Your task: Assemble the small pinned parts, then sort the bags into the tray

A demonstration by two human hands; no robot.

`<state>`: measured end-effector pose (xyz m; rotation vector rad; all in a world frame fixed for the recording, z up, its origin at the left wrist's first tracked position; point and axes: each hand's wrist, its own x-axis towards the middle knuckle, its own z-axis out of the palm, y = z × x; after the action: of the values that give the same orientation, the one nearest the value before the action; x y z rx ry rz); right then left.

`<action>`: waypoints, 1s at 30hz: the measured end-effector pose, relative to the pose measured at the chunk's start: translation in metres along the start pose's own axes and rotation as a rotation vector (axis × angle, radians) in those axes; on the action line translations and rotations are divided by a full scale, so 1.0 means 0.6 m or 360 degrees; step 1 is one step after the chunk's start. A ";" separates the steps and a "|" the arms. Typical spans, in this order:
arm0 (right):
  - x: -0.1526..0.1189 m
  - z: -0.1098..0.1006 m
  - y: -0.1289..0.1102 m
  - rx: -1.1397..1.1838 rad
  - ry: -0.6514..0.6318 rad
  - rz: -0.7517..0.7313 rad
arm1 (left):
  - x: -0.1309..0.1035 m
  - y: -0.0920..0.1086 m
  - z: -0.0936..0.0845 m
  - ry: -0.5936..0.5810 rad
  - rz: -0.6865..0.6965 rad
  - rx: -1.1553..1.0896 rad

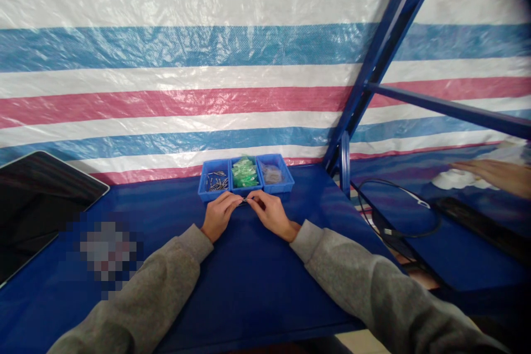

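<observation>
My left hand (218, 217) and my right hand (270, 214) meet in front of the blue bins, fingertips pinched together. Between them is a small, thin metallic piece (245, 199), mostly covered by the fingers. Just behind my left hand, the left blue bin (202, 191) holds loose slim metal parts (218, 182). Green plastic packets (244, 171) fill the middle bin. The right bin (287, 180) contains clear, greyish plastic pieces or bags (271, 173), too small to make out.
A dark flat screen (45, 204) stands at the left, near a blurred-out patch on the blue tabletop (249, 298). A blue metal frame (365, 83) rises at right. Beyond it are a black cable (398, 232), a long black object (477, 227), white material (450, 180) and another person's hand (495, 176).
</observation>
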<state>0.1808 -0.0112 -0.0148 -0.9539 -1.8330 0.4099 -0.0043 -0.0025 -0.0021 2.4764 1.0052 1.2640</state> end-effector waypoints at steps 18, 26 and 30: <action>0.002 -0.001 -0.002 -0.0013 0.0005 -0.0027 | 0.001 0.003 -0.001 0.0005 -0.0019 -0.0007; -0.004 0.000 0.003 -0.0015 0.0101 -0.0026 | -0.001 -0.001 -0.001 0.0025 -0.0029 -0.0005; -0.006 0.001 0.005 -0.0011 0.0117 -0.0102 | -0.001 0.000 -0.001 0.0045 -0.0045 0.0023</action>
<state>0.1821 -0.0118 -0.0194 -0.9008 -1.7942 0.3251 -0.0050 -0.0028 -0.0025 2.4528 1.0558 1.2913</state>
